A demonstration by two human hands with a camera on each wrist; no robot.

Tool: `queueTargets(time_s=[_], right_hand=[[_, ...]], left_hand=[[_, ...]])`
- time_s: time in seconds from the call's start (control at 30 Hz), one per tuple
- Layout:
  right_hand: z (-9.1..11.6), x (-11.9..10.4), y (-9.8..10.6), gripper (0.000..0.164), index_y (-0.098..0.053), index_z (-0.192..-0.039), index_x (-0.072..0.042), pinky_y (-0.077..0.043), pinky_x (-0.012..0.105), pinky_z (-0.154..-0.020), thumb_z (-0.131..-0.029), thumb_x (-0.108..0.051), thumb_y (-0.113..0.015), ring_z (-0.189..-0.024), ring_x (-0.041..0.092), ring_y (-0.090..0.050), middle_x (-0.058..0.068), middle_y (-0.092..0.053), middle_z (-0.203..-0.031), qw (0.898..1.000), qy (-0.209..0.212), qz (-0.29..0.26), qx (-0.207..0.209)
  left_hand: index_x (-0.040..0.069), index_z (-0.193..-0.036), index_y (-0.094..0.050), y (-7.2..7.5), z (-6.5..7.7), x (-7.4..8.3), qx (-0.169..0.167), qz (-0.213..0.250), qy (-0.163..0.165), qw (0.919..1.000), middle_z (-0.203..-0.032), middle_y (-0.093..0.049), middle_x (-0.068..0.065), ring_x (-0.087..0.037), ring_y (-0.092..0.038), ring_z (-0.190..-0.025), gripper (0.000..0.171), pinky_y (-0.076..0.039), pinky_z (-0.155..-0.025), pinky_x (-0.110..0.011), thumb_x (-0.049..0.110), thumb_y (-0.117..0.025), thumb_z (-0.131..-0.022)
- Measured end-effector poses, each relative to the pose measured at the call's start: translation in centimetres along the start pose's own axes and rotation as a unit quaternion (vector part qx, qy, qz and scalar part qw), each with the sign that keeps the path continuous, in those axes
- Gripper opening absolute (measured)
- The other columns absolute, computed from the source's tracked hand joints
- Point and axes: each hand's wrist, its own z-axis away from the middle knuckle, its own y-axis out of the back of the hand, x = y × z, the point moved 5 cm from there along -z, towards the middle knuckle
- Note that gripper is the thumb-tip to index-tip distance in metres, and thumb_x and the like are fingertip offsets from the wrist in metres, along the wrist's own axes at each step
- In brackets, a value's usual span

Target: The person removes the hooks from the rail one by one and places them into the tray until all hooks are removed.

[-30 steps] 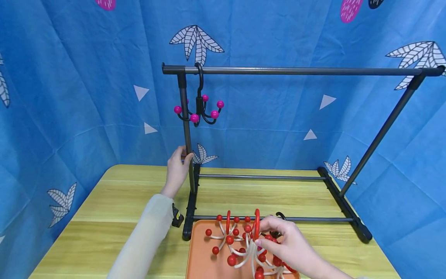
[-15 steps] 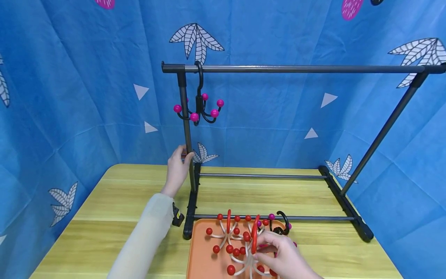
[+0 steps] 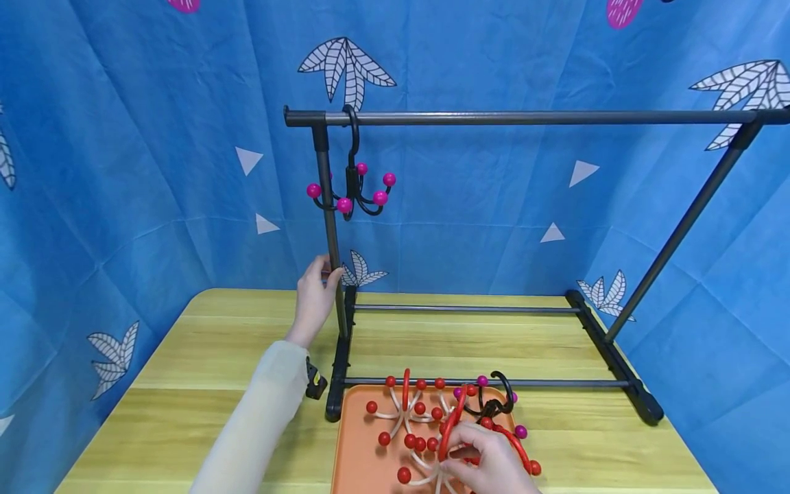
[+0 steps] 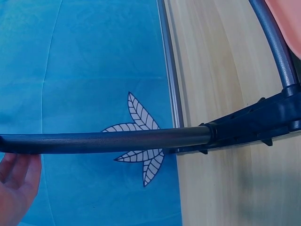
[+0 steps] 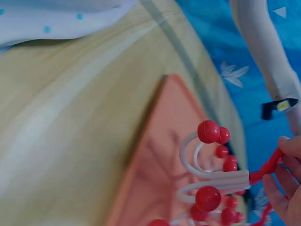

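Observation:
My left hand (image 3: 316,295) grips the left upright post (image 3: 330,237) of a dark metal garment rack; the left wrist view shows its fingertips against the post. With thumb and fingers, my right hand (image 3: 481,456) pinches the red hook of a white multi-arm hanger (image 5: 230,181) tipped with red balls, low over the orange tray (image 3: 361,473). Beside it in the tray lie a similar white-and-red hanger (image 3: 404,415) and a black hanger (image 3: 492,409) with magenta balls. Another red hook (image 3: 515,446) shows partly behind my right hand.
A black hanger with magenta balls (image 3: 352,182) hangs near the left end of the rack's top bar (image 3: 524,118). The rack's feet stand on a wooden table (image 3: 216,405), its lower front bar (image 3: 568,384) just behind the tray. A blue curtain (image 3: 469,254) encloses the back and sides.
My right hand has moved down and left with the pinched hanger, uncovering the black hanger in the tray; the red hook now tilts. My left hand stays on the post.

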Motion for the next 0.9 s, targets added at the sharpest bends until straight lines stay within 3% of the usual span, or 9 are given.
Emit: queueTargets(time_s=[0.1,0.33,0.43,0.57,0.67,0.73,0.9], right_hand=[[0.1,0.6,-0.4,0.012,-0.061,-0.079,-0.009,-0.054,0.023,-0.067,-0.078,-0.015,-0.071,-0.082,0.002,-0.058,0.002,-0.061,-0.083,1.0,-0.001,-0.003,-0.017],[0.4,0.9,-1.4,0.009,-0.062,-0.08,-0.008,-0.051,0.023,-0.062,-0.082,-0.015,-0.067,-0.075,-0.001,-0.055,0.0,-0.06,-0.081,0.996,0.062,0.017,-0.062],[0.5,0.9,-1.3,0.006,-0.063,-0.082,-0.01,-0.047,0.021,-0.059,-0.082,-0.016,-0.066,-0.073,-0.001,-0.053,-0.005,-0.059,-0.081,0.995,0.045,0.058,-0.073],[0.2,0.5,-0.6,0.008,-0.067,-0.084,-0.007,-0.047,0.019,-0.061,-0.08,-0.014,-0.067,-0.073,0.001,-0.056,-0.004,-0.062,-0.08,0.985,0.0,0.112,-0.128],[-0.2,-0.6,0.5,0.005,-0.066,-0.08,-0.005,-0.048,0.019,-0.059,-0.08,-0.009,-0.067,-0.069,0.001,-0.057,-0.003,-0.062,-0.076,0.975,-0.044,0.129,-0.174],[-0.9,-2.0,1.5,0.003,-0.066,-0.077,-0.007,-0.047,0.018,-0.058,-0.079,-0.009,-0.067,-0.065,-0.001,-0.055,-0.007,-0.062,-0.073,0.973,-0.06,0.134,-0.178],[-3.9,-6.3,4.4,0.002,-0.066,-0.083,-0.013,-0.048,0.017,-0.057,-0.083,-0.013,-0.064,-0.065,-0.001,-0.056,-0.01,-0.062,-0.074,0.977,-0.018,0.174,-0.122]], left_hand=[[0.007,-0.111,-0.051,-0.1,0.0,0.0,-0.002,0.002,-0.004,1.0,-0.099,-0.055,-0.009,-0.025,-0.057,-0.094,0.026,-0.051,-0.073,-0.039,0.026,-0.051,-0.093],[0.008,-0.113,-0.05,-0.1,0.1,0.0,-0.002,0.002,-0.002,1.0,-0.1,-0.055,-0.009,-0.025,-0.057,-0.095,0.03,-0.051,-0.073,-0.039,0.029,-0.051,-0.093],[0.008,-0.113,-0.05,0.0,0.1,0.0,-0.005,0.005,-0.002,1.0,-0.101,-0.055,-0.009,-0.025,-0.057,-0.096,0.029,-0.051,-0.074,-0.04,0.028,-0.051,-0.093],[0.009,-0.113,-0.051,-0.1,0.2,0.1,-0.009,0.011,-0.003,0.9999,-0.101,-0.055,-0.008,-0.025,-0.057,-0.096,0.027,-0.051,-0.074,-0.04,0.027,-0.051,-0.093],[0.009,-0.113,-0.051,-0.1,0.2,0.0,-0.009,0.012,-0.003,0.9999,-0.1,-0.055,-0.008,-0.024,-0.057,-0.096,0.028,-0.05,-0.074,-0.04,0.028,-0.051,-0.092],[0.009,-0.112,-0.051,0.0,0.2,0.0,-0.007,0.011,-0.003,0.9999,-0.1,-0.055,-0.008,-0.024,-0.057,-0.096,0.028,-0.05,-0.074,-0.04,0.028,-0.051,-0.092],[0.009,-0.112,-0.051,0.0,0.1,-0.1,-0.007,0.01,-0.003,0.9999,-0.099,-0.055,-0.008,-0.024,-0.057,-0.095,0.028,-0.05,-0.073,-0.04,0.029,-0.052,-0.092]])
